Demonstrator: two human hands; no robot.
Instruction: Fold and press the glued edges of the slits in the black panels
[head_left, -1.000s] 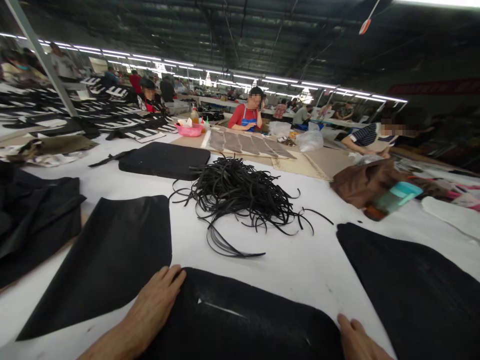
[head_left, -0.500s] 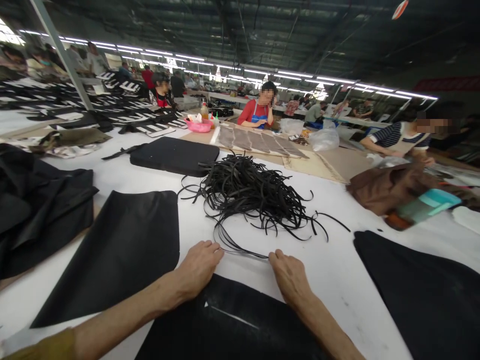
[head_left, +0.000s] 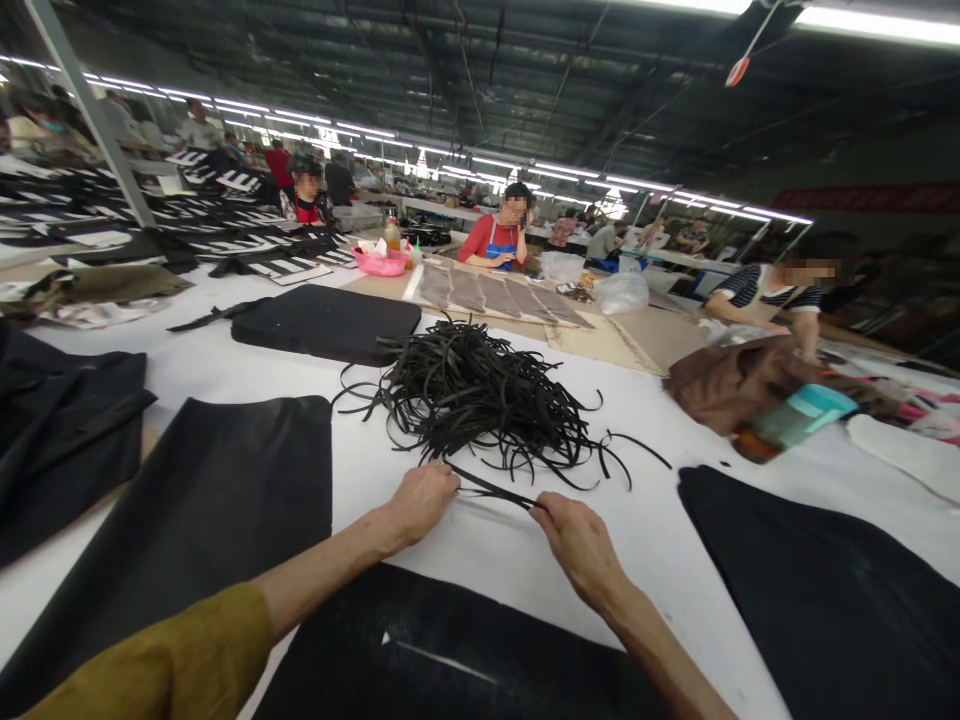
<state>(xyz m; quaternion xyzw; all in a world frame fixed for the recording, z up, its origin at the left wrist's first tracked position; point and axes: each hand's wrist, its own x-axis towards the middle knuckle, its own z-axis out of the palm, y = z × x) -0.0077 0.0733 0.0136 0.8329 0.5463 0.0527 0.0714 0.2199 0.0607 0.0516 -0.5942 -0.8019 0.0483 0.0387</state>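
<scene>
Between my two hands runs a short bundle of thin black strips (head_left: pixel 495 492), held just above the white tabletop (head_left: pixel 420 545). My left hand (head_left: pixel 422 503) pinches its left end, close to the near edge of a tangled heap of black strips (head_left: pixel 480 390). At the other end, my right hand (head_left: pixel 574 535) grips the strips between thumb and fingers. Nearest to me, below both hands, lies a flat black sheet (head_left: pixel 442 640) with a pale slit-like line across it.
Black panels lie at the left (head_left: pixel 247 500) and right (head_left: pixel 810 570). Behind the heap is a padded black slab (head_left: pixel 330 320). A teal-lidded bottle (head_left: pixel 795 425) lies beside brown fabric (head_left: pixel 735 380). Further back are a pink basket (head_left: pixel 380 262) and people seated at work.
My left hand has moved forward, toward the heap, and the strips between my hands look straighter and shorter. My right hand keeps its grip. The whole view has shifted slightly.
</scene>
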